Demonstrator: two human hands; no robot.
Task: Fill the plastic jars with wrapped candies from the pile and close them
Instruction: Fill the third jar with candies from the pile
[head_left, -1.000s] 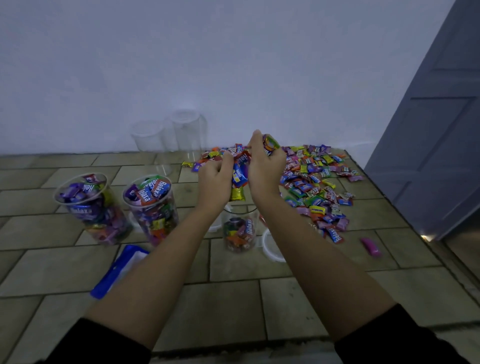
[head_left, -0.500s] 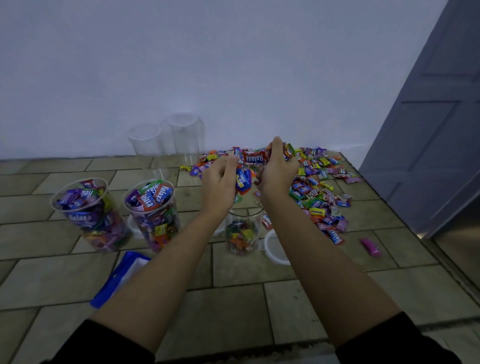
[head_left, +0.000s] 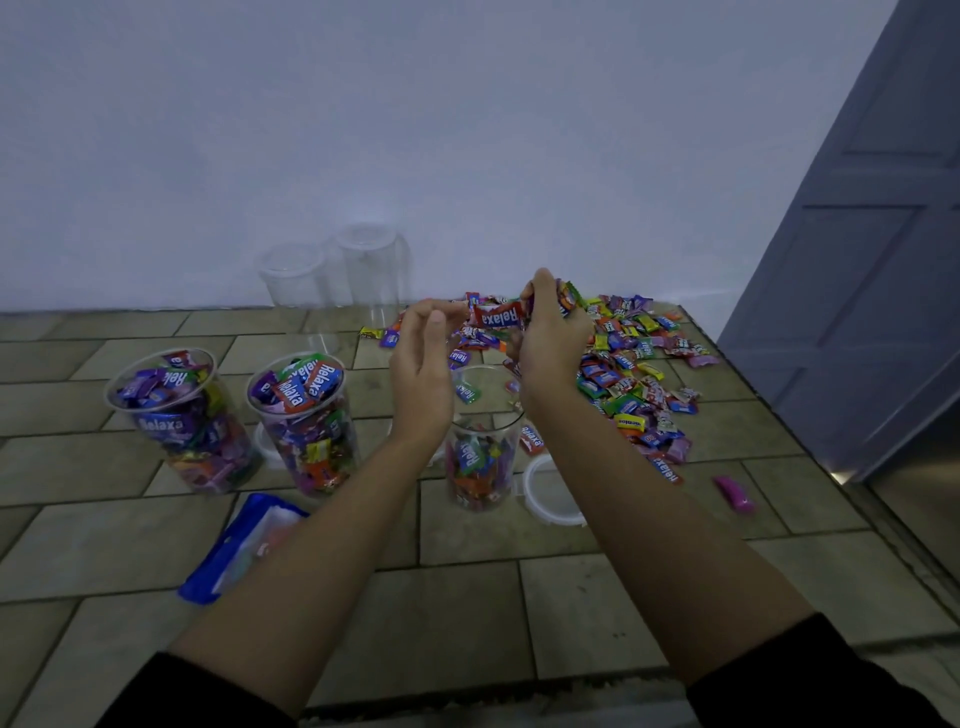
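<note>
A clear jar (head_left: 483, 457), partly filled with wrapped candies, stands on the tiled floor below my hands. My right hand (head_left: 550, 338) grips a bunch of candies above its mouth, a red "Relaxa" wrapper (head_left: 500, 316) sticking out. My left hand (head_left: 423, 364) is beside it with fingers spread and nothing in it. A few candies (head_left: 467, 392) are falling into the jar. The candy pile (head_left: 634, 374) lies to the right by the wall. Two full, lidless jars stand at left: one (head_left: 179, 421) and another (head_left: 304, 421).
Two empty clear jars (head_left: 332, 280) stand against the white wall. White lids lie on the floor, one (head_left: 550, 491) right of the middle jar. A blue plastic bag (head_left: 244, 545) lies at left. A pink candy (head_left: 733, 493) lies alone. A grey door (head_left: 857, 291) is at right.
Both hands held a clump of candies over the jar; now my left hand has opened and drawn apart, and candies are dropping into the jar.
</note>
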